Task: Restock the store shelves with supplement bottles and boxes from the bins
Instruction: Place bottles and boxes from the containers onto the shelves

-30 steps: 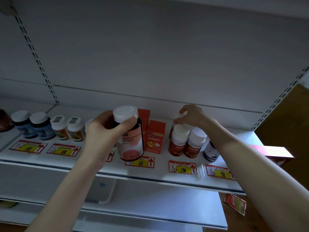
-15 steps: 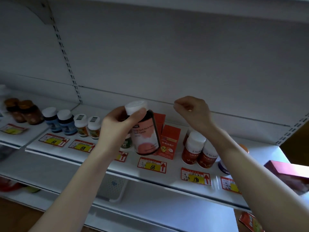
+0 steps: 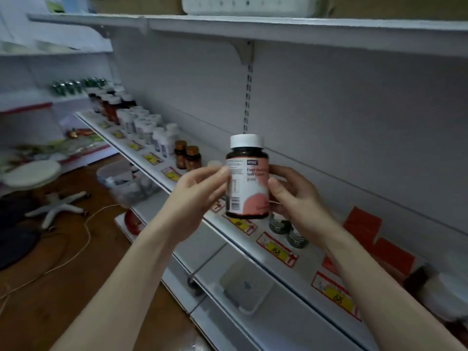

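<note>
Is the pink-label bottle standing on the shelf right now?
No, the left hand and right hand hold the pink-label bottle up in front of the shelf.
</note>
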A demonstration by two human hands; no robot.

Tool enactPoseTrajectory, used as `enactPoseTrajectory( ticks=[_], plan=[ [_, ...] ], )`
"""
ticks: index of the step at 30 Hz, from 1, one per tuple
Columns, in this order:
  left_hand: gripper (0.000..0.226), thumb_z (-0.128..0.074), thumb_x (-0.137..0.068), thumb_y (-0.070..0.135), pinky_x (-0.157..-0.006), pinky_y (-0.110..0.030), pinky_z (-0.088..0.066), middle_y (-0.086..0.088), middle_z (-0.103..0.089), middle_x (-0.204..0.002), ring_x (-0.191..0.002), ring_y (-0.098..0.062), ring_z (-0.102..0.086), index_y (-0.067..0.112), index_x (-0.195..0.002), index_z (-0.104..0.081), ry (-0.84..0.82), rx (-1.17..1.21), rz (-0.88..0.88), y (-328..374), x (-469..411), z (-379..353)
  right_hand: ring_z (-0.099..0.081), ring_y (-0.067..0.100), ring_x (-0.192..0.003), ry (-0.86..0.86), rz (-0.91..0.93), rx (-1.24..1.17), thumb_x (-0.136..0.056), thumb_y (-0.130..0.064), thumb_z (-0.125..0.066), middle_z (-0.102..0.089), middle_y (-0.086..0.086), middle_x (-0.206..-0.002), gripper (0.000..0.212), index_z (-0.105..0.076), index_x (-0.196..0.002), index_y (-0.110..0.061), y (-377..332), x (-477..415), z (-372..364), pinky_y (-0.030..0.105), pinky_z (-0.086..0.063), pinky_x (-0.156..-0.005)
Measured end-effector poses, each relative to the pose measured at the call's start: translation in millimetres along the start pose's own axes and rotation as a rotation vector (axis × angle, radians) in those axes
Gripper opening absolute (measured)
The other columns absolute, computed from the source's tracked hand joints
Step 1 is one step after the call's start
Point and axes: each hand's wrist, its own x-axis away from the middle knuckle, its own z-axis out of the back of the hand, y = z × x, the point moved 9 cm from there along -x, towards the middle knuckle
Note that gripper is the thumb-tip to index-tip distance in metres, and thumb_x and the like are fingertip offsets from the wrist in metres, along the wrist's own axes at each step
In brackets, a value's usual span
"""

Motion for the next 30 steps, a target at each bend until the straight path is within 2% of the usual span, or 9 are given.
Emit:
enactPoseTrajectory(
  ticks=[2,3,6,9,11,14,19,24,30],
  plan=[
    [0.041,-0.067,-0.078,0.014,-0.079,-0.019,-0.051,0.000,-0.070,-0.107,-0.100,-0.013,-0.065,0.019,-0.118,-0.058,-0.073,-0.111,-0.057,4,6,22,-0.068,0.021,-0.092,-0.059,-0.011,-0.039,-0.088,-0.021,-0.051,-0.068,-0.003,-0.098,0.021,-0.055,-0.106,-0.031,-1,-19,-33,0.041,-0.057,-0.078],
    [0.052,-0.070,-0.075,0.013,-0.079,-0.020,-0.052,0.002,-0.070,-0.107,-0.100,-0.011,-0.065,0.028,-0.121,-0.054,-0.075,-0.149,-0.062,5,8,35,-0.068,0.017,-0.090,-0.091,-0.014,-0.077,-0.090,-0.015,-0.049,-0.066,0.001,-0.100,0.022,-0.054,-0.106,-0.029,-3,-28,-52,0.033,-0.058,-0.073],
    [0.066,-0.075,-0.068,0.012,-0.068,-0.014,-0.051,0.005,-0.070,-0.094,-0.089,-0.002,-0.066,0.043,-0.119,-0.047,0.092,-0.190,-0.086,12,10,96,-0.068,0.009,-0.085,-0.168,-0.020,-0.115,-0.094,-0.006,-0.043,-0.066,0.001,-0.098,0.023,-0.056,-0.104,-0.023,-4,-60,-107,0.020,-0.055,-0.068],
    [0.074,-0.080,-0.067,0.014,-0.066,-0.009,-0.048,0.009,-0.064,-0.099,-0.085,0.006,-0.062,0.036,-0.127,-0.043,0.228,-0.366,-0.155,20,8,162,-0.065,0.016,-0.096,-0.151,-0.045,-0.042,-0.096,-0.014,-0.044,-0.067,-0.001,-0.099,0.019,-0.061,-0.100,-0.020,-8,-99,-156,0.030,-0.054,-0.085],
    [0.076,-0.082,-0.066,0.021,-0.072,-0.011,-0.049,0.009,-0.062,-0.105,-0.089,0.003,-0.061,0.043,-0.125,-0.040,0.263,-0.431,-0.170,22,4,205,-0.063,0.012,-0.090,-0.129,-0.003,-0.006,-0.093,-0.025,-0.049,-0.065,-0.004,-0.098,0.018,-0.061,-0.106,-0.021,-17,-125,-191,0.027,-0.053,-0.077],
    [0.073,-0.081,-0.066,0.027,-0.081,-0.018,-0.049,0.018,-0.058,-0.108,-0.101,0.002,-0.056,0.050,-0.119,-0.038,0.300,-0.532,-0.169,23,-2,264,-0.057,0.001,-0.090,-0.170,0.070,0.147,-0.083,-0.035,-0.062,-0.059,-0.011,-0.106,0.040,-0.052,-0.121,-0.026,-30,-157,-254,0.013,-0.047,-0.066],
    [0.070,-0.077,-0.072,0.028,-0.075,-0.006,-0.045,0.028,-0.052,-0.105,-0.100,0.009,-0.054,0.043,-0.126,-0.035,0.315,-0.696,-0.174,33,-12,349,-0.059,0.004,-0.095,-0.146,0.088,0.211,-0.073,-0.023,-0.076,-0.060,-0.008,-0.107,0.049,-0.056,-0.118,-0.018,-26,-206,-339,0.022,-0.050,-0.080],
    [0.079,-0.064,-0.078,0.051,-0.100,-0.026,-0.040,0.005,-0.042,-0.141,-0.127,-0.009,-0.040,0.025,-0.143,-0.028,0.299,-1.153,-0.035,13,-36,432,-0.057,0.004,-0.095,-0.184,0.094,0.271,-0.072,-0.020,-0.076,-0.057,-0.003,-0.111,0.050,-0.052,-0.115,-0.020,-10,-270,-403,0.013,-0.045,-0.070],
    [0.078,-0.053,-0.085,0.053,-0.097,-0.022,-0.040,-0.001,-0.035,-0.146,-0.131,-0.014,-0.037,0.022,-0.147,-0.017,0.295,-1.392,0.084,-10,-79,523,-0.055,0.014,-0.102,-0.199,0.081,0.341,-0.071,-0.021,-0.075,-0.055,0.001,-0.116,0.054,-0.049,-0.118,-0.018,22,-370,-466,0.022,-0.045,-0.076]
  ],
)
